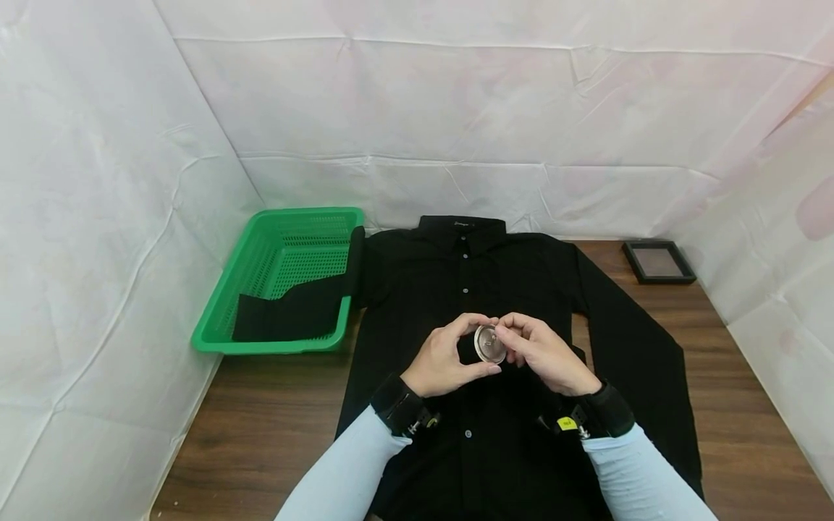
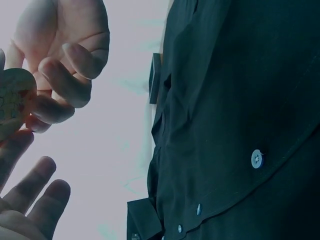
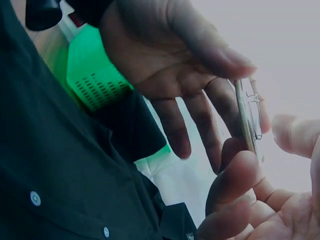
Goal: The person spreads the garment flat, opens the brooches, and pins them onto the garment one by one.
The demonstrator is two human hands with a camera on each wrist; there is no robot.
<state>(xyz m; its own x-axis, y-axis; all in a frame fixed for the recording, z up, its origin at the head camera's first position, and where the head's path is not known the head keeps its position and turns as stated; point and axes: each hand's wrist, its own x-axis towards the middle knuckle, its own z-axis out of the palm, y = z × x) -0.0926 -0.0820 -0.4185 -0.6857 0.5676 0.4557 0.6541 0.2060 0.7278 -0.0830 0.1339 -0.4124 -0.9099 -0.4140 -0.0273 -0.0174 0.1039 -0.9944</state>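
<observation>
A round pin badge (image 1: 490, 344) is held above the black shirt (image 1: 417, 311), its silver back turned up in the head view. My left hand (image 1: 446, 356) grips it by the rim, thumb on one side and fingertips on the other. My right hand (image 1: 546, 354) has its thumb and curled fingers at the badge's far edge. The right wrist view shows the badge edge-on, a thin wire pin (image 3: 257, 117) standing out from its back, with the right thumb (image 3: 287, 132) close by. The badge's patterned front (image 2: 15, 97) is partly cut off in the left wrist view.
The shirt lies face up on the wooden table (image 1: 274, 427), collar toward the back wall. One sleeve drapes into a green basket (image 1: 215, 311) at the left. A small black frame (image 1: 658, 262) sits at the back right. White cloth walls (image 1: 456, 108) surround the table.
</observation>
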